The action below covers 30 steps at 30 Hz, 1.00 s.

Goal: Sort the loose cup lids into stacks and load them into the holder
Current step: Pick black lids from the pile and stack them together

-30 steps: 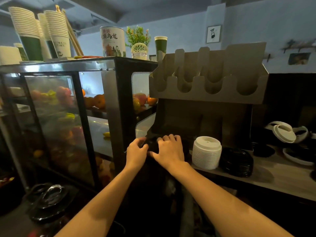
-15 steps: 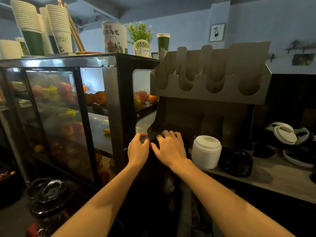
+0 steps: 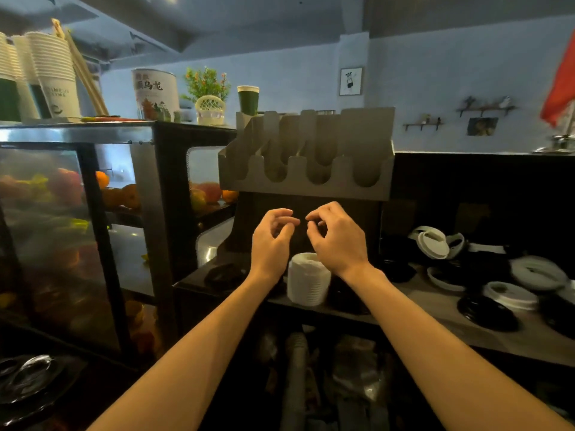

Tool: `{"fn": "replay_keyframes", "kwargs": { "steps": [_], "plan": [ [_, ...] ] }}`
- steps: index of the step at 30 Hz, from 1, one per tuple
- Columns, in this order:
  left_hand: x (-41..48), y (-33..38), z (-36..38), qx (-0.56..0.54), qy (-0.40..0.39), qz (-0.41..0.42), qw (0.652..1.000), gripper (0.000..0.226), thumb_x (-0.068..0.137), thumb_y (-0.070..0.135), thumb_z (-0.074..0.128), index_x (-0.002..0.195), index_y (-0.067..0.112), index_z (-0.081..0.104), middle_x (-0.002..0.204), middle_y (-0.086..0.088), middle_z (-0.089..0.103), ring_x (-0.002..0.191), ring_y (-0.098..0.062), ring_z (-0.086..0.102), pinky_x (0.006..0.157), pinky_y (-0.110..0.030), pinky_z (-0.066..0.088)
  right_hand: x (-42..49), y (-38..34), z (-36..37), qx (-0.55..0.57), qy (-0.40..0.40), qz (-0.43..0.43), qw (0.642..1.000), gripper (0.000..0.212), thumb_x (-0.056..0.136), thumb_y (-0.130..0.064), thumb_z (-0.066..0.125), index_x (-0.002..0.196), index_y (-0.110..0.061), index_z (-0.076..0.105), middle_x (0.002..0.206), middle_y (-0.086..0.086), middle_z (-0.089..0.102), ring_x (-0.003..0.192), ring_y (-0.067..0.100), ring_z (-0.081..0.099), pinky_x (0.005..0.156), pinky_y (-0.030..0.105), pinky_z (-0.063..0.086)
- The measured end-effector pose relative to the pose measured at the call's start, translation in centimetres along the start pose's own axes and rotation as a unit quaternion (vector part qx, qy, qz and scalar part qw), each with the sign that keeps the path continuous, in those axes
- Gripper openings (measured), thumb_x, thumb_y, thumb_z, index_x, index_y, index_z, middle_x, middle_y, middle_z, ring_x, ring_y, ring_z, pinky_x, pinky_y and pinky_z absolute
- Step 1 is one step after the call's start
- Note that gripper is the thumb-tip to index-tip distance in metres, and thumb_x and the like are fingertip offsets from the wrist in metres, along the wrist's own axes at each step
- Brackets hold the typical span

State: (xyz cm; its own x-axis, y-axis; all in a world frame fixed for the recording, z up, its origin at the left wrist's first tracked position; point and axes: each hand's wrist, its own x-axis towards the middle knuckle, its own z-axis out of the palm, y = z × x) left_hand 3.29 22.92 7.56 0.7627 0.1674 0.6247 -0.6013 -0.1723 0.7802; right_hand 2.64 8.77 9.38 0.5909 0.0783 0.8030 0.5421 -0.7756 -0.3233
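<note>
A grey metal lid holder point(image 3: 306, 181) with several U-shaped slots stands above the counter, and its slots look empty. My left hand point(image 3: 272, 241) and my right hand point(image 3: 337, 237) hover side by side in front of the dark panel under it. Their fingers are loosely curled and I see nothing in them. Just below and between my wrists a tall stack of white lids point(image 3: 308, 284) stands on the counter. A low pile of black lids point(image 3: 224, 276) lies to its left. Loose white lids point(image 3: 433, 244) and black lids point(image 3: 487, 315) are scattered at the right.
The wooden counter point(image 3: 435, 306) runs off to the right. A glass display case point(image 3: 77, 244) full of fruit stands at the left, with stacked paper cups point(image 3: 53, 73) and a tea tin point(image 3: 155, 93) on top. Dark clutter lies below the counter.
Both hands have lifted off the black lid pile at the counter's left end and risen in front of the holder's base. The camera has swung right and up.
</note>
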Motion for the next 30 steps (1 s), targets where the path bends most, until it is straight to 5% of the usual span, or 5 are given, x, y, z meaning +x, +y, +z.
{"fn": "replay_keyframes", "kwargs": {
  "steps": [13,18,23,26,30],
  "plan": [
    [-6.5,6.3,21.2,-0.09,-0.173,0.016,0.981,0.02,0.097,0.009,0.061,0.112,0.022,0.062,0.1,0.003,0.071,0.092,-0.007,0.068,0.082,-0.021,0.055,-7.6,15.0,-18.7,-0.127,0.076,0.136,0.98,0.011,0.097,-0.027,0.058,0.105,-0.026,0.064,0.108,-0.009,0.056,0.084,0.009,0.061,0.067,0.033,0.055],
    [-9.2,5.3,26.5,-0.084,-0.236,-0.012,0.968,0.019,0.097,0.013,0.062,0.111,0.027,0.062,0.102,0.005,0.068,0.095,-0.008,0.067,0.084,-0.024,0.056,-11.2,19.4,-22.6,-0.184,0.066,0.204,0.959,0.021,0.096,-0.029,0.059,0.117,-0.024,0.063,0.116,-0.006,0.057,0.1,0.014,0.059,0.076,0.032,0.053],
    [-10.9,2.7,29.7,0.046,-0.299,-0.031,0.953,0.029,0.092,0.02,0.069,0.118,0.029,0.059,0.114,0.01,0.064,0.112,-0.009,0.06,0.097,-0.034,0.052,-14.3,22.7,-23.5,-0.311,-0.031,0.26,0.914,0.045,0.094,-0.044,0.056,0.134,-0.025,0.053,0.133,0.0,0.051,0.124,0.023,0.045,0.103,0.036,0.037],
    [-11.1,1.2,30.3,0.148,-0.309,-0.006,0.94,0.042,0.089,0.027,0.072,0.129,0.025,0.058,0.127,0.005,0.059,0.12,-0.014,0.057,0.1,-0.032,0.048,-15.9,23.8,-22.2,-0.335,-0.088,0.286,0.893,0.058,0.091,-0.053,0.054,0.141,-0.026,0.045,0.141,0.002,0.045,0.133,0.025,0.037,0.109,0.04,0.032],
    [-10.6,0.5,30.4,0.165,-0.343,-0.07,0.922,0.061,0.086,0.044,0.071,0.14,0.028,0.049,0.143,0.003,0.049,0.131,-0.02,0.05,0.11,-0.044,0.042,-16.2,24.7,-21.4,-0.338,-0.159,0.308,0.875,0.074,0.092,-0.058,0.05,0.153,-0.023,0.025,0.155,0.007,0.028,0.144,0.029,0.022,0.116,0.044,0.025]
  ]
}}
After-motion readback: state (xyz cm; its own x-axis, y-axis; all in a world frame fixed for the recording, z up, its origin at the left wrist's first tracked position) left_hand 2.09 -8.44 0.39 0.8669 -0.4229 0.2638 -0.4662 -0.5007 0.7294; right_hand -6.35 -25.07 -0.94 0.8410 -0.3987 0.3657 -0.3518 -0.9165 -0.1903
